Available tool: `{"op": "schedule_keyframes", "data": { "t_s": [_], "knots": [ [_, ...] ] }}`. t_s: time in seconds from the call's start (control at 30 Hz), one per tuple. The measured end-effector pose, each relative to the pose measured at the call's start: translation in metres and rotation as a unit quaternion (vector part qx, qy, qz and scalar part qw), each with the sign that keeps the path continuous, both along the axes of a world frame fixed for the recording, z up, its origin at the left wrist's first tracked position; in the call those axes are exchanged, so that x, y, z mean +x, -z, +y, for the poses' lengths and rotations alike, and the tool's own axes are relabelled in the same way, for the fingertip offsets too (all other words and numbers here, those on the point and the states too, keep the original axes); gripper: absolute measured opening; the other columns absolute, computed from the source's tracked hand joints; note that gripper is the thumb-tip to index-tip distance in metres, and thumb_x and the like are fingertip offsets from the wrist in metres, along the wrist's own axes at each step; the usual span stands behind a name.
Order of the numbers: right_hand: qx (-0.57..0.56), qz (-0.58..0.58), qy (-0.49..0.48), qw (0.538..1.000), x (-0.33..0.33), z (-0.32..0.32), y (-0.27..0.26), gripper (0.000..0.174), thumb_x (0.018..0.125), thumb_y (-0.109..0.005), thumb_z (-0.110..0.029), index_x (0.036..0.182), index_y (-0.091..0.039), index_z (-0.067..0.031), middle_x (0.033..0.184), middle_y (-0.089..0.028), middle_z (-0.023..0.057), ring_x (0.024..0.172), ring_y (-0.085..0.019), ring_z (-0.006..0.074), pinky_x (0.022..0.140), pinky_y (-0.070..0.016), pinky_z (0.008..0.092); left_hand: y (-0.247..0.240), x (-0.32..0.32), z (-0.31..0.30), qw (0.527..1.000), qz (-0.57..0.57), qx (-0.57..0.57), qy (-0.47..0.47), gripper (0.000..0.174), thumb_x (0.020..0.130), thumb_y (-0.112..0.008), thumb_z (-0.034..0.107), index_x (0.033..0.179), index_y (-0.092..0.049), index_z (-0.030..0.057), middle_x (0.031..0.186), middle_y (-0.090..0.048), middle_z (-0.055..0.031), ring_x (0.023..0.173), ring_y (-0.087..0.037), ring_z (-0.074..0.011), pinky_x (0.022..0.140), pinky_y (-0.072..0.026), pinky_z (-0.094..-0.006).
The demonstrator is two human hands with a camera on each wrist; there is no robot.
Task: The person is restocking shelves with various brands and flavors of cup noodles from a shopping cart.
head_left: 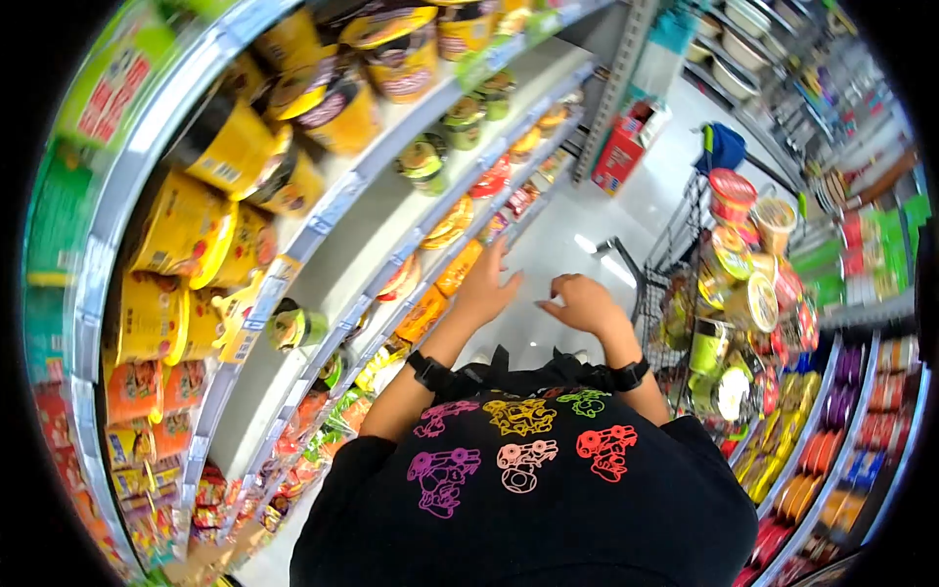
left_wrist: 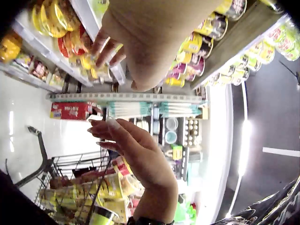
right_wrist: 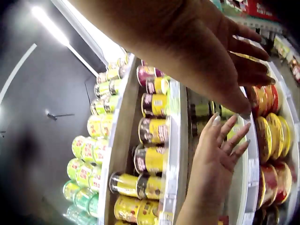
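Observation:
My left hand (head_left: 486, 284) reaches out near the lower shelves with its fingers extended and nothing in them. Across from it, my right hand (head_left: 587, 305) hangs over the aisle floor, fingers loosely bent and holding nothing. The two hands are apart, palms roughly facing. In the right wrist view the left hand (right_wrist: 213, 154) shows spread fingers in front of the shelving. The left wrist view has the right hand (left_wrist: 145, 154) above a shopping cart (left_wrist: 75, 161). Nearest the left hand are orange packets (head_left: 458, 268) on a low shelf.
Tall shelves on the left hold yellow cup noodles (head_left: 396, 54) and a few green cups (head_left: 423, 161). The wire cart (head_left: 650, 303), heaped with instant noodle cups (head_left: 753, 303), stands at the right. A red box (head_left: 626, 152) sits on the floor by the shelf end.

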State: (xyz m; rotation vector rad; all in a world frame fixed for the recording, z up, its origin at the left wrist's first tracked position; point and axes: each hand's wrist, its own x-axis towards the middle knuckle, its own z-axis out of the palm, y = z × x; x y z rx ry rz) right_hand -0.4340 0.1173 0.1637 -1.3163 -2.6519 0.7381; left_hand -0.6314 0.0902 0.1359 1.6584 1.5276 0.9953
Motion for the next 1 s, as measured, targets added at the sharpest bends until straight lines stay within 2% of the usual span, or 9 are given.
{"op": "schedule_keyframes", "data": {
  "t_s": [0.1,0.27,0.37,0.47,0.53,0.63,0.77,0.83,1.0],
  "knots": [
    [-0.043,0.045,-0.093,0.994,-0.061,0.011,0.013,0.038,0.079,-0.06,-0.038,0.087,-0.061,-0.0018,0.086,-0.062,0.0179,0.083,-0.059,0.0342,0.074,-0.0471,0.0419,0.02,-0.05,-0.012,0.993,-0.002,-0.031,-0.111,0.062,0.079,-0.062,0.015,0.132,-0.032,0.0034,0.114,-0.051,-0.0198,0.086,-0.059,-0.0267,0.077,-0.0477,-0.0355],
    [-0.104,0.036,-0.176,0.978,-0.116,0.037,0.011,0.05,0.081,-0.06,-0.033,0.117,-0.049,-0.0005,0.104,-0.058,0.022,0.091,-0.058,0.0354,0.082,-0.0454,0.0392,0.037,-0.088,-0.012,0.98,-0.103,-0.086,-0.144,0.057,0.082,-0.059,0.013,0.132,-0.032,0.0024,0.115,-0.051,-0.0188,0.083,-0.061,-0.0208,0.069,-0.0499,-0.0294],
    [-0.112,0.094,-0.13,0.981,-0.128,0.066,0.017,0.062,0.08,-0.063,-0.029,0.128,-0.038,0.0011,0.112,-0.054,0.025,0.087,-0.06,0.0346,0.077,-0.048,0.0373,0.053,-0.102,0.015,0.983,-0.055,-0.045,-0.169,0.059,0.083,-0.058,0.011,0.134,-0.028,0.0029,0.123,-0.045,-0.0174,0.084,-0.059,-0.0197,0.07,-0.0489,-0.0286],
    [-0.126,0.166,-0.08,0.975,-0.14,0.109,0.019,0.068,0.079,-0.065,-0.026,0.131,-0.033,0.0031,0.118,-0.05,0.0258,0.084,-0.061,0.0324,0.072,-0.05,0.0352,0.057,-0.114,0.056,0.95,-0.134,-0.005,-0.282,0.067,0.083,-0.057,0.011,0.137,-0.02,0.0033,0.128,-0.039,-0.0192,0.085,-0.059,-0.0196,0.072,-0.0482,-0.0287],
    [-0.085,0.202,-0.067,0.973,-0.151,0.148,0.042,0.066,0.08,-0.064,-0.027,0.13,-0.034,0.0039,0.122,-0.048,0.0243,0.083,-0.062,0.0298,0.07,-0.051,0.0338,0.058,-0.128,0.09,0.933,-0.206,0.067,-0.287,0.073,0.082,-0.057,0.011,0.139,-0.012,0.002,0.136,-0.031,-0.0215,0.077,-0.061,-0.0197,0.064,-0.0483,-0.0285],
    [-0.037,0.242,-0.071,0.967,-0.173,0.207,0.098,0.067,0.082,-0.061,-0.03,0.132,-0.031,0.0034,0.129,-0.043,0.0232,0.079,-0.063,0.0251,0.067,-0.0515,0.0318,0.05,-0.151,0.124,0.931,-0.222,-0.066,-0.283,0.066,0.086,-0.053,0.02,0.137,-0.016,0.0004,0.124,-0.046,-0.0222,0.071,-0.064,-0.0215,0.058,-0.0487,-0.0289],
    [-0.323,0.267,0.025,0.908,-0.196,0.233,0.045,0.073,0.084,-0.058,-0.033,0.136,-0.022,0.0028,0.133,-0.038,0.0238,0.075,-0.064,0.0208,0.061,-0.0513,0.0296,0.065,-0.174,0.148,0.909,-0.247,-0.177,-0.285,0.055,0.092,-0.044,0.035,0.134,-0.025,0.0037,0.107,-0.058,-0.0181,0.07,-0.066,-0.0216,0.056,-0.0491,-0.0264],
    [-0.211,0.222,-0.026,0.952,-0.211,0.251,0.067,0.073,0.083,-0.059,-0.032,0.135,-0.023,0.0031,0.119,-0.05,0.0227,0.074,-0.064,0.0195,0.06,-0.0516,0.0285,0.063,-0.18,0.157,0.893,-0.275,-0.196,-0.298,0.052,0.094,-0.04,0.04,0.132,-0.03,0.0057,0.104,-0.059,-0.0151,0.07,-0.066,-0.0203,0.058,-0.0496,-0.0257],
    [-0.298,0.226,0.004,0.927,-0.227,0.244,0.051,0.06,0.082,-0.061,-0.03,0.126,-0.036,0.0038,0.095,-0.061,0.0164,0.066,-0.064,0.0184,0.056,-0.0523,0.0289,0.064,-0.176,0.155,0.905,-0.299,-0.128,-0.274,0.048,0.092,-0.049,0.03,0.13,-0.036,0.0049,0.109,-0.056,-0.0113,0.08,-0.063,-0.0178,0.064,-0.0521,-0.0296]
  ]
}}
